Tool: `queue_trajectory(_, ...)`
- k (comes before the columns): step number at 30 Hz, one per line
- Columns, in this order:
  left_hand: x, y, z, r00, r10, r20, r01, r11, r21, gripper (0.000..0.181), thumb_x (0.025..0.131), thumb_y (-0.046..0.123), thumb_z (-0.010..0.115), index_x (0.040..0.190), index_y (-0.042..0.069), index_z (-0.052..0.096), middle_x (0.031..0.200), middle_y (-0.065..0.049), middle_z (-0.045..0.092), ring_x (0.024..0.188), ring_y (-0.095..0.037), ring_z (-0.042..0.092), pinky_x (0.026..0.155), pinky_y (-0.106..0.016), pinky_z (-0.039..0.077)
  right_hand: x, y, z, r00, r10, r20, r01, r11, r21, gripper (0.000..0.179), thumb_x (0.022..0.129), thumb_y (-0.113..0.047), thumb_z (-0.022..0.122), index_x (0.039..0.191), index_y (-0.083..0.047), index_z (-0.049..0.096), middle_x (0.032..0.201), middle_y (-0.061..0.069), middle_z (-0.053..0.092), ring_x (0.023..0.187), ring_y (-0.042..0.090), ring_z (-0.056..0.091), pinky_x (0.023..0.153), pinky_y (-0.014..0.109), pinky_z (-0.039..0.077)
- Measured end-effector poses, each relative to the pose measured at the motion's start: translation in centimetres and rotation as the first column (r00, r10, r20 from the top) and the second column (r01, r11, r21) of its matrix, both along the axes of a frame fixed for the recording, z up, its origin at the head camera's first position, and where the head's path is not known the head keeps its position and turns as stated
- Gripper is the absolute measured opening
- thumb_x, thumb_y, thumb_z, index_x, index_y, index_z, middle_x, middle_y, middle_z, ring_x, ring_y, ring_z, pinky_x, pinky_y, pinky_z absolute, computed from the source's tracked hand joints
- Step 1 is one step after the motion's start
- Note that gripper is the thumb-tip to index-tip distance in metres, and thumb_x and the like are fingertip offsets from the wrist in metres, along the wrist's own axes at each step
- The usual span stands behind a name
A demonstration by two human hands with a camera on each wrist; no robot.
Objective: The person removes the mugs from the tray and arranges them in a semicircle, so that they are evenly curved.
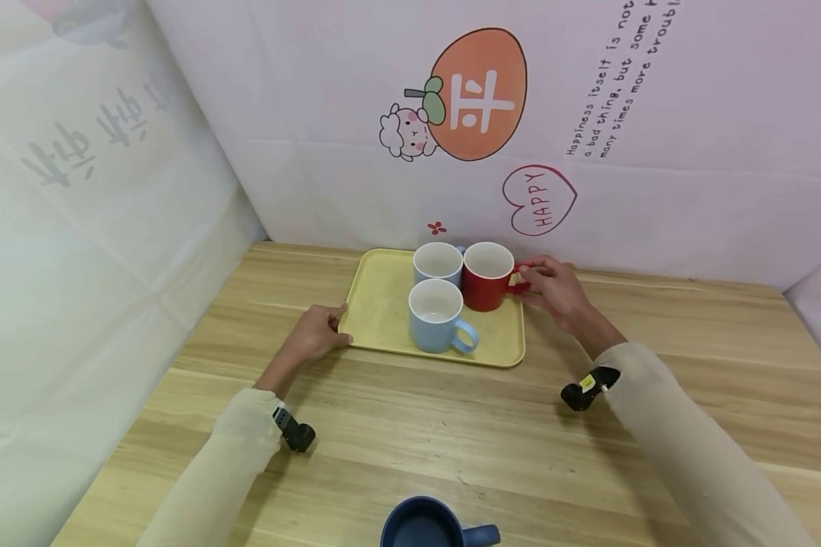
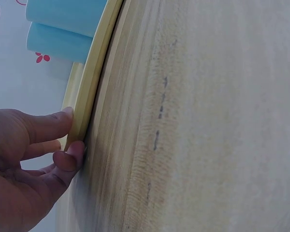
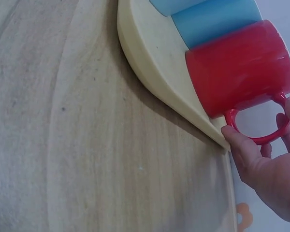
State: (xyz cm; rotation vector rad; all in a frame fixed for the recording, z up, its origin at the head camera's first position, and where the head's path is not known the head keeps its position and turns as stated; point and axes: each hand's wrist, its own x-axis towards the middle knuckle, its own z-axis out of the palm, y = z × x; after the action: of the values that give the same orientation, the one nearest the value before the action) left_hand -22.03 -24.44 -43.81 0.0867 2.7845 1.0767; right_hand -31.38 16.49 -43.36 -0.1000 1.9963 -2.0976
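A pale yellow tray [image 1: 383, 304] lies on the wooden table by the back wall. On it stand a red mug [image 1: 482, 292], a light blue mug [image 1: 431, 330] in front and another light blue mug [image 1: 427, 266] behind, all upright. My left hand [image 1: 315, 333] grips the tray's left front corner, thumb and fingers at its rim in the left wrist view. At the other end, my right hand [image 1: 556, 289] holds the red mug's handle [image 3: 266, 140], which points right. One fingertip of that hand is right at the tray's rim [image 3: 150, 82] in the right wrist view.
A dark blue mug [image 1: 423, 524] stands near the bottom of the head view, its handle to the right. White printed cloth [image 1: 315, 114] hangs behind the tray and along the left side. Bare wood [image 1: 410, 425] lies between tray and dark mug.
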Motion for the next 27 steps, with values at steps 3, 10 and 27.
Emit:
queue_trajectory(3,0.03,0.02,0.07,1.000,0.001,0.000,-0.001,1.000,-0.002,0.066,0.086,0.003,0.077,0.141,-0.011,0.044,0.086,-0.012,0.067,0.068,-0.016,0.050,0.062,-0.028,0.041,0.03,0.00,-0.09,1.000,-0.002,-0.011,0.002,1.000,-0.003,0.020,0.103,-0.016,0.057,0.117,-0.002,0.052,0.106,0.010,0.053,0.101,0.025,0.054,0.097,0.049,0.044)
queue_trajectory(10,0.05,0.06,0.07,1.000,0.004,0.002,-0.004,1.000,0.003,0.066,0.086,0.003,0.077,0.141,-0.011,0.044,0.086,-0.012,0.066,0.067,-0.016,0.048,0.062,-0.028,0.039,0.13,-0.05,-0.24,0.999,0.002,-0.034,-0.002,1.000,0.014,0.022,0.104,-0.015,0.055,0.121,-0.001,0.051,0.122,0.022,0.046,0.103,0.027,0.055,0.098,0.052,0.042)
queue_trajectory(27,0.19,0.07,0.10,1.000,-0.004,-0.015,0.004,1.000,0.014,0.066,0.086,0.003,0.077,0.141,-0.012,0.044,0.081,-0.011,0.064,0.064,-0.016,0.045,0.060,-0.028,0.039,0.91,-0.20,-0.18,0.994,-0.029,-0.110,0.039,0.996,0.084,0.037,0.103,-0.014,0.057,0.127,0.012,0.045,0.116,0.024,0.047,0.102,0.031,0.057,0.089,0.047,0.049)
